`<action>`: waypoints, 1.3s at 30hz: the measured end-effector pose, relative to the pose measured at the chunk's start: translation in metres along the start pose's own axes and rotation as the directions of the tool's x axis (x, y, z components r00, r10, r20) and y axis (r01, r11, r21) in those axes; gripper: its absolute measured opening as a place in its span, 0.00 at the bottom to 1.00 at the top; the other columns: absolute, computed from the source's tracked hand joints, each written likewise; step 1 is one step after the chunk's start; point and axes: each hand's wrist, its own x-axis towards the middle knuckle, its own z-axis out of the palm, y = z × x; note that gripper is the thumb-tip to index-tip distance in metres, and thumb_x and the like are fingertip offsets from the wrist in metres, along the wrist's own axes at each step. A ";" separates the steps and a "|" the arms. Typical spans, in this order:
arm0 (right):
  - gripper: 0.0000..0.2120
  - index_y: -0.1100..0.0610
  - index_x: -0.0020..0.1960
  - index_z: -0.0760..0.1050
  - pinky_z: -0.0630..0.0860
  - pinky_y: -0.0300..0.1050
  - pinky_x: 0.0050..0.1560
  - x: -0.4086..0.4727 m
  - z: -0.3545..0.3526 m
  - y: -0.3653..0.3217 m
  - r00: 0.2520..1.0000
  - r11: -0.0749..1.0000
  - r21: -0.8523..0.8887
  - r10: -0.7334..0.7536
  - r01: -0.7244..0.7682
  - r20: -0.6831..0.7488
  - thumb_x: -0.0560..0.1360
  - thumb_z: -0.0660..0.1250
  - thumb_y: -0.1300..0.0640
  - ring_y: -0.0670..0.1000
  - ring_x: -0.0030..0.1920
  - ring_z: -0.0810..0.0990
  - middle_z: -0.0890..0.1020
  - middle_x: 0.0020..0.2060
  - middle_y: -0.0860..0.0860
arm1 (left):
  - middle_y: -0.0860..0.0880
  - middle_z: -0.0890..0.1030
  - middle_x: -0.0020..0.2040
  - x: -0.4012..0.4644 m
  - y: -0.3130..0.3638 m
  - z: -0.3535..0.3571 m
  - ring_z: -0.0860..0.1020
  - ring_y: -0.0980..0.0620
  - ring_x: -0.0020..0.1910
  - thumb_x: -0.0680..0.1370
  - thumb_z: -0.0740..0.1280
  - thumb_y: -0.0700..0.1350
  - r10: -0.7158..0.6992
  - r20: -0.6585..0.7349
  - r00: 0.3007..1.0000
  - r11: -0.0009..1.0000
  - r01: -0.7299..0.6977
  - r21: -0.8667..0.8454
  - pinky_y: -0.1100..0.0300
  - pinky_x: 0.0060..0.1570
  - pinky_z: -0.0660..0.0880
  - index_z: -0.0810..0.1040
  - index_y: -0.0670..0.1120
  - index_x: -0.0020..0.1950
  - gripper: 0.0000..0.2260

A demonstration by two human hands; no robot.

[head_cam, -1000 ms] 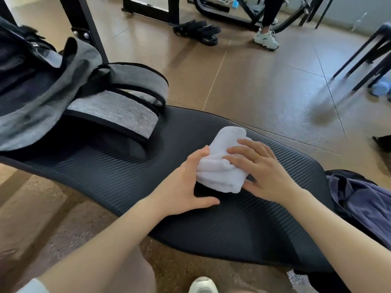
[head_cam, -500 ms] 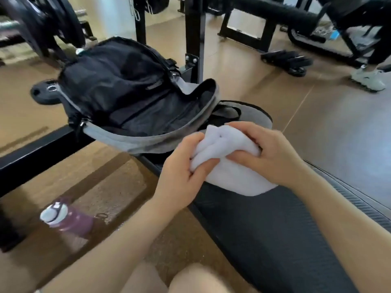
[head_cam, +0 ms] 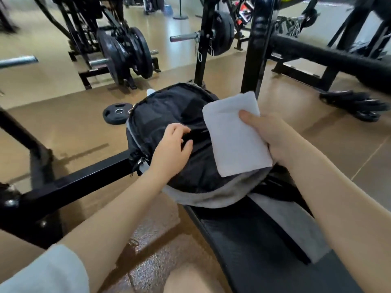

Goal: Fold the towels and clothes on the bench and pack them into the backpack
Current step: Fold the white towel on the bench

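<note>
the folded towel (head_cam: 234,136) is plain white. the backpack (head_cam: 169,115) is black inside, with a grey outer shell and grey straps edged in black. the bench (head_cam: 264,250) pad is black with fine ribs. the floor (head_cam: 63,123) is tan brown, speckled close to us. the weight plates (head_cam: 124,58) and the frame (head_cam: 69,182) are black. the sleeve (head_cam: 48,271) is pale grey.

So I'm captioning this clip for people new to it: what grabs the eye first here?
The folded white towel, bright against everything dark, gripped in the right hand just above the open backpack at the head of the bench. Next, the left hand reaching into the backpack's black interior. Behind them, weight plates on a rack fill the upper left.
</note>
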 end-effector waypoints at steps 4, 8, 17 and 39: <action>0.12 0.60 0.57 0.75 0.75 0.56 0.56 0.045 0.009 0.009 0.977 0.977 -0.028 0.212 -0.211 0.007 0.75 0.66 0.55 0.58 0.51 0.79 0.81 0.52 0.56 | 0.43 0.54 0.75 0.034 -0.027 0.030 0.60 0.43 0.71 0.78 0.63 0.48 -0.032 0.227 0.973 0.870 -0.085 0.485 0.51 0.67 0.62 0.61 0.46 0.73 0.25; 0.07 0.61 0.50 0.76 0.76 0.48 0.44 0.066 0.016 0.030 0.966 0.969 0.006 0.247 -0.248 0.075 0.76 0.66 0.57 0.55 0.47 0.80 0.81 0.49 0.56 | 0.39 0.54 0.75 0.049 -0.050 0.051 0.54 0.41 0.74 0.79 0.62 0.46 -0.127 0.220 0.967 0.724 -0.061 0.687 0.51 0.72 0.51 0.52 0.46 0.76 0.29; 0.28 0.75 0.56 0.69 0.73 0.50 0.49 0.088 0.027 0.061 0.977 0.978 -0.012 0.210 -0.210 0.037 0.74 0.67 0.49 0.58 0.45 0.79 0.76 0.56 0.68 | 0.46 0.78 0.37 0.083 -0.067 0.040 0.77 0.45 0.35 0.62 0.78 0.47 0.011 0.215 0.977 0.612 -0.177 0.771 0.59 0.28 0.69 0.76 0.44 0.43 0.17; 0.42 0.55 0.72 0.58 0.69 0.48 0.62 0.073 0.096 0.094 0.906 0.618 -0.668 -0.210 0.414 0.368 0.66 0.74 0.43 0.54 0.65 0.69 0.65 0.67 0.52 | 0.46 0.82 0.47 0.059 -0.056 -0.020 0.78 0.45 0.48 0.75 0.67 0.46 0.058 -0.045 0.997 0.977 -0.048 0.206 0.53 0.45 0.72 0.79 0.43 0.50 0.08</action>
